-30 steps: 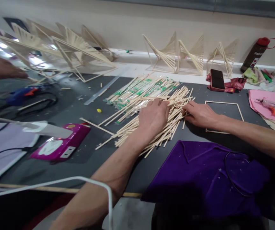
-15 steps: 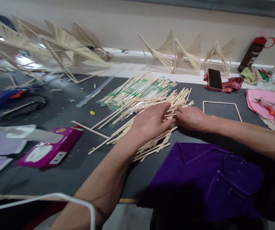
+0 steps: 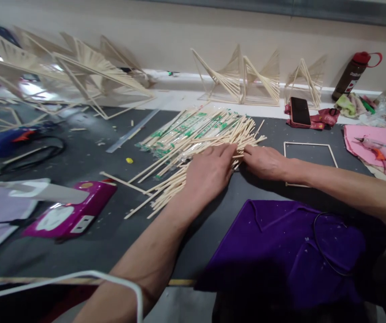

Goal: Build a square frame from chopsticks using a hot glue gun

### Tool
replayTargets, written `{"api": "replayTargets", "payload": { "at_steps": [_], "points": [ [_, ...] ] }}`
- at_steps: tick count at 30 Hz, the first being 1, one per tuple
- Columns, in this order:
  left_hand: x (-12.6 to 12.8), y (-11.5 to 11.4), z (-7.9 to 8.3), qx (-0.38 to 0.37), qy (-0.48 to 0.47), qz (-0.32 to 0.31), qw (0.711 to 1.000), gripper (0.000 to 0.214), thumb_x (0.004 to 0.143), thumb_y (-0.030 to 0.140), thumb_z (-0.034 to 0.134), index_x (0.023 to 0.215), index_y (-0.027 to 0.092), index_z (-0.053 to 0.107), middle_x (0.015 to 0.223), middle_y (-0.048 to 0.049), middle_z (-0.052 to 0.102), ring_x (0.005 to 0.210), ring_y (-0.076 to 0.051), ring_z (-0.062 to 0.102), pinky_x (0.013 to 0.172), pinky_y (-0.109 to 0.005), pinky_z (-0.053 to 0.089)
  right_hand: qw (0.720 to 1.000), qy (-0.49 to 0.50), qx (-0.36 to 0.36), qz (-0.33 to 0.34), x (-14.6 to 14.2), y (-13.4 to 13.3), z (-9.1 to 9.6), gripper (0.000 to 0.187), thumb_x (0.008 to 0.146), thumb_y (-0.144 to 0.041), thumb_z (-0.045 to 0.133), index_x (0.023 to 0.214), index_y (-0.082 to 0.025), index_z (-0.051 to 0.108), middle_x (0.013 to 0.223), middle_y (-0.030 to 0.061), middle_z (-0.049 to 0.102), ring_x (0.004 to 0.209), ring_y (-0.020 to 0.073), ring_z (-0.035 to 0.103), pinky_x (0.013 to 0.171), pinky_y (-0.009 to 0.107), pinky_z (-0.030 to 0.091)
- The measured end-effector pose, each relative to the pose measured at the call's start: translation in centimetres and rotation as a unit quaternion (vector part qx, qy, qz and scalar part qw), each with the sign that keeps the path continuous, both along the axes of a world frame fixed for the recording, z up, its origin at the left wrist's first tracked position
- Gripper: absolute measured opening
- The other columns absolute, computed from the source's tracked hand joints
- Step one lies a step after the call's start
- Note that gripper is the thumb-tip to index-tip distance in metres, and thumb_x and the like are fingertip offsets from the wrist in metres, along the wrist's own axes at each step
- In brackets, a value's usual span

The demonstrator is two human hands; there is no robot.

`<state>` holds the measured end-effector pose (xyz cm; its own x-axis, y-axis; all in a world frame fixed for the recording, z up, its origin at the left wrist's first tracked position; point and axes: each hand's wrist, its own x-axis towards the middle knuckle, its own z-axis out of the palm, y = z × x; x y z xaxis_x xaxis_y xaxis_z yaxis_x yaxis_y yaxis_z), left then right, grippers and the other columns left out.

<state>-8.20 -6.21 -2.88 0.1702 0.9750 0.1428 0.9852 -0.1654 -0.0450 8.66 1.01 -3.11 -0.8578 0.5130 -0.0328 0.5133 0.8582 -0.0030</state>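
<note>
A loose pile of bare wooden chopsticks [image 3: 179,177] lies on the dark mat [image 3: 88,157]. My left hand [image 3: 209,172] lies palm down on the pile, fingers stretched flat over the sticks. My right hand [image 3: 263,160] touches the right ends of the same sticks, fingers curled against them; what it grips, if anything, is hidden. Behind the pile lie several chopsticks in green-printed wrappers [image 3: 193,128].
A square stick frame [image 3: 309,144] lies right of my hands, a purple cloth [image 3: 280,246] in front. A magenta device [image 3: 73,213] and blue glue gun [image 3: 4,139] sit left. Stick models [image 3: 243,76], a phone [image 3: 300,111], a bottle [image 3: 351,74] and pink paper [image 3: 375,143] line the back.
Both hands have pushed the loose sticks together into a tighter bundle, away from the purple cloth. The other person's hand at far left has gone from view.
</note>
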Motion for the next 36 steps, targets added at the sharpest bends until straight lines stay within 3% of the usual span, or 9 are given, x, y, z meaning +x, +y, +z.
{"api": "replayTargets", "payload": {
  "at_steps": [5, 10, 13, 16, 20, 26, 30, 36],
  "points": [
    [2.0, -1.4, 0.4, -0.017, 0.043, -0.03, 0.999, 0.054, 0.094, 0.019, 0.054, 0.148, 0.012, 0.049, 0.147, -0.0188, 0.059, 0.127, -0.036, 0.058, 0.093, -0.047, 0.055, 0.999, -0.038, 0.012, 0.002, 3.4, -0.4, 1.2, 0.031, 0.101, -0.028, 0.045, 0.1, -0.015, 0.073, 0.1, 0.0111, 0.075, 0.08, 0.0178, 0.062, 0.06, 0.029, 0.032],
    [3.9, -2.6, 0.2, -0.014, 0.086, -0.058, 0.995, 0.046, 0.099, 0.012, 0.042, 0.142, 0.015, 0.057, 0.15, -0.0143, 0.058, 0.123, -0.035, 0.06, 0.085, -0.047, 0.058, 0.995, 0.038, 0.041, -0.081, 4.6, 2.9, 2.2, 0.03, 0.099, -0.028, 0.047, 0.095, -0.017, 0.075, 0.097, 0.0086, 0.075, 0.085, 0.0186, 0.064, 0.067, 0.028, 0.037],
    [4.4, -3.1, -0.1, 0.002, 0.099, -0.07, 0.993, 0.045, 0.099, 0.009, 0.041, 0.139, 0.016, 0.061, 0.151, -0.0123, 0.058, 0.123, -0.035, 0.06, 0.082, -0.047, 0.059, 0.989, 0.049, 0.076, -0.119, 4.4, 5.0, 2.5, 0.031, 0.096, -0.023, 0.05, 0.117, -0.018, 0.072, 0.117, 0.0106, 0.072, 0.098, 0.0226, 0.066, 0.072, 0.03, 0.042],
    [4.5, -3.2, -0.4, 0.012, 0.088, -0.073, 0.993, 0.046, 0.098, 0.008, 0.042, 0.138, 0.017, 0.062, 0.149, -0.0123, 0.059, 0.123, -0.035, 0.06, 0.081, -0.048, 0.059, 0.988, 0.027, 0.124, -0.088, 3.9, 6.5, 2.3, 0.053, 0.094, -0.014, 0.05, 0.146, -0.023, 0.054, 0.144, 0.0125, 0.059, 0.111, 0.0266, 0.061, 0.075, 0.033, 0.045],
    [4.2, -3.1, -0.5, 0.006, 0.075, -0.075, 0.994, 0.047, 0.098, 0.008, 0.041, 0.138, 0.02, 0.063, 0.15, -0.0117, 0.059, 0.124, -0.036, 0.059, 0.084, -0.05, 0.057, 0.989, -0.02, 0.147, -0.027, 2.6, 7.7, 1.7, 0.059, 0.096, -0.009, 0.042, 0.152, -0.028, 0.046, 0.154, 0.0115, 0.051, 0.118, 0.0291, 0.055, 0.076, 0.033, 0.045],
    [3.6, -2.9, -0.2, -0.007, 0.033, -0.069, 0.997, 0.048, 0.098, 0.008, 0.039, 0.136, 0.023, 0.064, 0.15, -0.0122, 0.059, 0.129, -0.037, 0.055, 0.087, -0.051, 0.053, 0.988, -0.08, 0.125, -0.031, 0.7, 9.1, 1.9, 0.037, 0.102, -0.016, 0.037, 0.124, -0.017, 0.067, 0.121, 0.018, 0.07, 0.114, 0.0309, 0.056, 0.08, 0.035, 0.042],
    [3.2, -2.7, -0.1, 0.01, 0.006, -0.053, 0.999, 0.042, 0.099, 0.012, 0.039, 0.127, 0.024, 0.067, 0.145, -0.0145, 0.061, 0.135, -0.038, 0.05, 0.093, -0.055, 0.047, 0.982, -0.091, 0.144, -0.075, 1.3, 10.6, 3.0, 0.038, 0.097, -0.01, 0.039, 0.12, -0.012, 0.069, 0.119, 0.022, 0.07, 0.114, 0.0332, 0.058, 0.083, 0.039, 0.043],
    [3.2, -2.5, 0.3, -0.03, 0.043, -0.019, 0.998, 0.036, 0.1, 0.016, 0.04, 0.122, 0.022, 0.067, 0.134, -0.0167, 0.066, 0.116, -0.038, 0.06, 0.08, -0.051, 0.05, 0.965, -0.084, 0.17, -0.18, 3.0, 12.7, 4.7, 0.038, 0.098, -0.012, 0.042, 0.123, -0.007, 0.071, 0.117, 0.0218, 0.072, 0.114, 0.0332, 0.064, 0.089, 0.042, 0.045]
  ]
}}
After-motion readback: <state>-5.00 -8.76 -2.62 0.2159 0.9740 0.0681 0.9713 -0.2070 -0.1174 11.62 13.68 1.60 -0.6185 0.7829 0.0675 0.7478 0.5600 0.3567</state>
